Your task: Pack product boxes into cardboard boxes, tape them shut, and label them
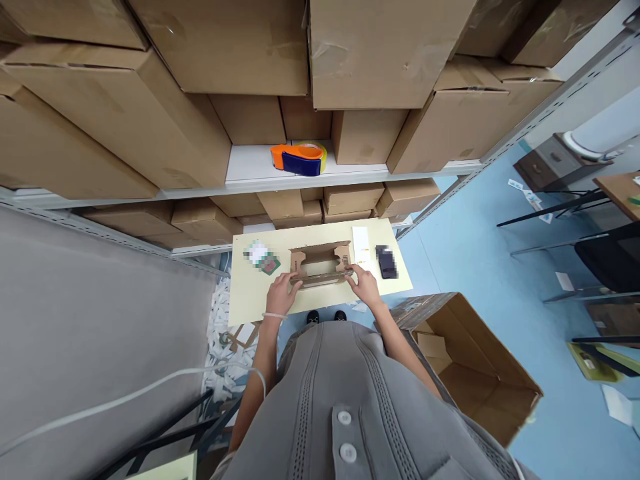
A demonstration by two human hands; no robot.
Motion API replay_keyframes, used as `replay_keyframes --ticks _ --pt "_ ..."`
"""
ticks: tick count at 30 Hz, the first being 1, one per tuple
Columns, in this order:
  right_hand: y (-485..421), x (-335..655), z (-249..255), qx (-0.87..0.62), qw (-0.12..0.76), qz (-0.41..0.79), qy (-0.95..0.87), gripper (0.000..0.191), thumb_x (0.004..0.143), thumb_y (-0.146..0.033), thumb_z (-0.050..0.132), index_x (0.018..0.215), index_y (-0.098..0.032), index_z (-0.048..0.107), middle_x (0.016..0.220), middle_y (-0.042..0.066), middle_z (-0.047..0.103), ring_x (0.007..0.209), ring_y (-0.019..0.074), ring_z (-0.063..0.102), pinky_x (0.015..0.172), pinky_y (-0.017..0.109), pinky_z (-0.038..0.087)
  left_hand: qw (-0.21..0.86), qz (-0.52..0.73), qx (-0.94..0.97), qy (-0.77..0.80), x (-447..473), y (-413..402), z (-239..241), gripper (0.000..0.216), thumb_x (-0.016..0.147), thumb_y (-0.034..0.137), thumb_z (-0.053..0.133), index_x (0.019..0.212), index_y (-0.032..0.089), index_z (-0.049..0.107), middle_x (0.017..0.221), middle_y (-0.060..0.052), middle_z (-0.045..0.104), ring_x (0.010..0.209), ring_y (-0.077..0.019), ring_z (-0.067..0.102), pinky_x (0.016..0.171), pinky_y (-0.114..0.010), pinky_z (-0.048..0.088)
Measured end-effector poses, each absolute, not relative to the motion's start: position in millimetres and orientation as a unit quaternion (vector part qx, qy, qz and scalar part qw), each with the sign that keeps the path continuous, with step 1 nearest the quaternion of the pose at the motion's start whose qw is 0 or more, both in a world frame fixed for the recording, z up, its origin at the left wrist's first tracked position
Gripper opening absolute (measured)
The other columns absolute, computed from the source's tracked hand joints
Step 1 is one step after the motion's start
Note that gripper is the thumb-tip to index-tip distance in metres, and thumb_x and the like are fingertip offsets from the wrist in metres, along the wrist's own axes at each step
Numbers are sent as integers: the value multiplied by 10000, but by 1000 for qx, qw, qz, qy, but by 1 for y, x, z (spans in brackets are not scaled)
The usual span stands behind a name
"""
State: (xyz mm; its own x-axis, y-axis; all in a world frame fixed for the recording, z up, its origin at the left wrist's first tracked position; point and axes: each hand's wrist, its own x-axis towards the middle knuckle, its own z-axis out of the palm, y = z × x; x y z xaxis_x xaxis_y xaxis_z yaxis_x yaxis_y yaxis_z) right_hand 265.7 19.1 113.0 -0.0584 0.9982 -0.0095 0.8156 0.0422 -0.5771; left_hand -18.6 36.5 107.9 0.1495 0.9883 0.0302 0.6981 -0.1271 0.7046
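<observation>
A small open cardboard box (320, 253) lies on a cream-coloured table (250, 293), some of its flaps standing up. My left hand (281, 293) grips the near left corner, thumb on the near side. At the near right corner, my right hand (365, 287) pinches the cardboard in the same way. Right of the box are white papers (361, 243) and a dark, blurred-out object (387, 262). To its left lies a small green and white item (263, 257), also blurred out.
Shelves packed with cardboard boxes (370, 53) rise behind the table. An orange and blue tape dispenser (299, 160) sits on the shelf board. A large open carton (480, 360) stands at my right. Paper scraps (223, 333) cover the floor at left; a white cable (150, 393) crosses there.
</observation>
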Motion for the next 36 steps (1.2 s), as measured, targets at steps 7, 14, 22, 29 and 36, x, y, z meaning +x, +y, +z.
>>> replay_keyframes --ticks 7,14,22,29,36 --pt "16 264 115 -662 205 220 -687 315 963 -369 446 1245 -268 541 1220 47 677 984 269 654 863 380 466 265 203 709 621 -19 49 106 392 839 427 624 1201 277 623 983 -108 712 1005 -328 629 867 -439 478" --pt "20 261 116 -690 217 207 -659 345 995 -415 361 1267 -274 519 1063 62 721 900 270 657 822 368 455 249 250 675 648 -12 47 94 379 831 462 624 1149 256 628 902 -111 686 992 -324 618 862 -433 475" --pt "41 256 115 -713 220 158 -647 309 987 -406 416 1213 -237 543 840 62 717 816 257 652 903 384 416 206 264 627 703 0 57 91 441 808 506 644 1137 217 589 791 -83 658 916 -317 647 849 -426 452" --pt "53 253 110 -721 218 175 -634 285 955 -348 471 1209 -231 528 877 53 703 868 247 650 899 378 410 197 275 601 724 6 60 86 425 789 516 651 1094 232 566 890 -94 670 957 -320 630 878 -453 429" --pt "54 247 102 -741 211 180 -611 386 973 -341 418 1321 -175 430 995 102 686 971 263 638 871 370 429 169 312 576 737 21 51 87 452 836 487 605 1176 200 524 1125 -152 587 1098 -341 575 900 -474 441"
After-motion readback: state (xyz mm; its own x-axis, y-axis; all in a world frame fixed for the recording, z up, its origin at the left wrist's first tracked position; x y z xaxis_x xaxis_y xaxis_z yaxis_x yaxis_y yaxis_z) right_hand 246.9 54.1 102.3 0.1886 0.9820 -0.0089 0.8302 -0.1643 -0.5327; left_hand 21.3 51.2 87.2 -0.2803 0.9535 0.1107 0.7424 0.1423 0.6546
